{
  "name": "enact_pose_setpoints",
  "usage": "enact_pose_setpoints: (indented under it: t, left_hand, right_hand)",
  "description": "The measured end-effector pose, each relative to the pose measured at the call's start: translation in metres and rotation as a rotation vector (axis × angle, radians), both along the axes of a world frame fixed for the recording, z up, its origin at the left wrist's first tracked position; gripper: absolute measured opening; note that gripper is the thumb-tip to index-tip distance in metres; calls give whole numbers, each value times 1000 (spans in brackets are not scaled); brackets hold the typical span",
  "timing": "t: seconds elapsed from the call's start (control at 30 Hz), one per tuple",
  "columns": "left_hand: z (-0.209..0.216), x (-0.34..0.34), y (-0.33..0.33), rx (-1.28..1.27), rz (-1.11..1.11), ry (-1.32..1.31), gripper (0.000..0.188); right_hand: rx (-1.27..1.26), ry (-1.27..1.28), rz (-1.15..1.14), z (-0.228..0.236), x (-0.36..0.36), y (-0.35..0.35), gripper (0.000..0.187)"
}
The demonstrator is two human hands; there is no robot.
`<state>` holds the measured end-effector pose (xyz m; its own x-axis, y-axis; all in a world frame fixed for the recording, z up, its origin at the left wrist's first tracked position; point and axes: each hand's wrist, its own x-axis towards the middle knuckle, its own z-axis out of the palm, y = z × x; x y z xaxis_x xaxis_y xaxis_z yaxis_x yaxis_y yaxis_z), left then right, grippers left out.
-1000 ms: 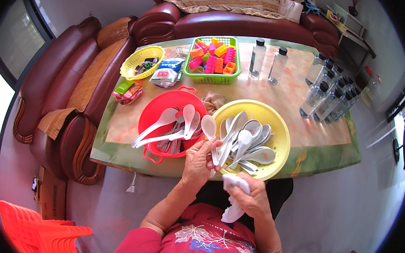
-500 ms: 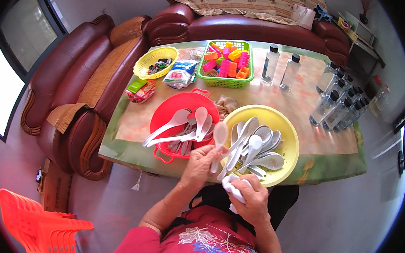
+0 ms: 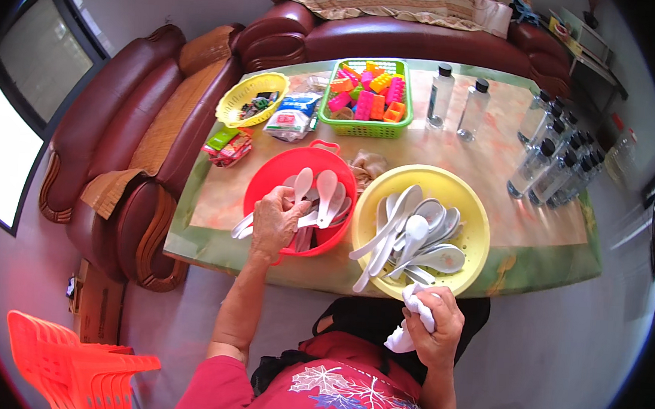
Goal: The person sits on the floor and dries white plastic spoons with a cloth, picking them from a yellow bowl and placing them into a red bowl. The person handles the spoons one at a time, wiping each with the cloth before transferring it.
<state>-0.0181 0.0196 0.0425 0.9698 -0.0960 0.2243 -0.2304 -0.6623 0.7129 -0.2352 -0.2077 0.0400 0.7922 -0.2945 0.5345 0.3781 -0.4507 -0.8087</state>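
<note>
My left hand (image 3: 275, 222) reaches over the red basin (image 3: 289, 159), its fingers closed on a white spoon (image 3: 303, 182) that stands bowl-up. Other white spoons (image 3: 328, 186) and thin metal-looking cutlery lie in that basin, partly covered by the hand. My right hand (image 3: 444, 328) grips a crumpled white cloth (image 3: 401, 339) just in front of the yellow basin (image 3: 476, 240). In the yellow basin, a heap of white spoons (image 3: 416, 231) lies with several handles poking over the near left rim.
Behind the basins stand a green basket (image 3: 366, 130) of toy blocks, a yellow basket (image 3: 232, 101) and plastic packets (image 3: 294, 116). A brown cloth (image 3: 369, 166) sits between the basins. Clear bottles (image 3: 531, 168) crowd the table's right side. Red stools (image 3: 81, 362) stand lower left.
My left hand has carried the spoon leftward, from between the basins into the red one. My right hand, still holding the cloth, has shifted right, away from the spoon.
</note>
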Motion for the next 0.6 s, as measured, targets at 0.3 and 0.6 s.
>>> enact_pose_setpoints:
  t: [0.3,0.6]
  left_hand:
    - [-13,5,0,225,-31,-164,35]
    - [3,-60,-82,79,-400,-222,15]
  right_hand:
    - [75,16,-123,-8,-16,-24,31]
    - [144,52,-207,-14,-23,-36,32]
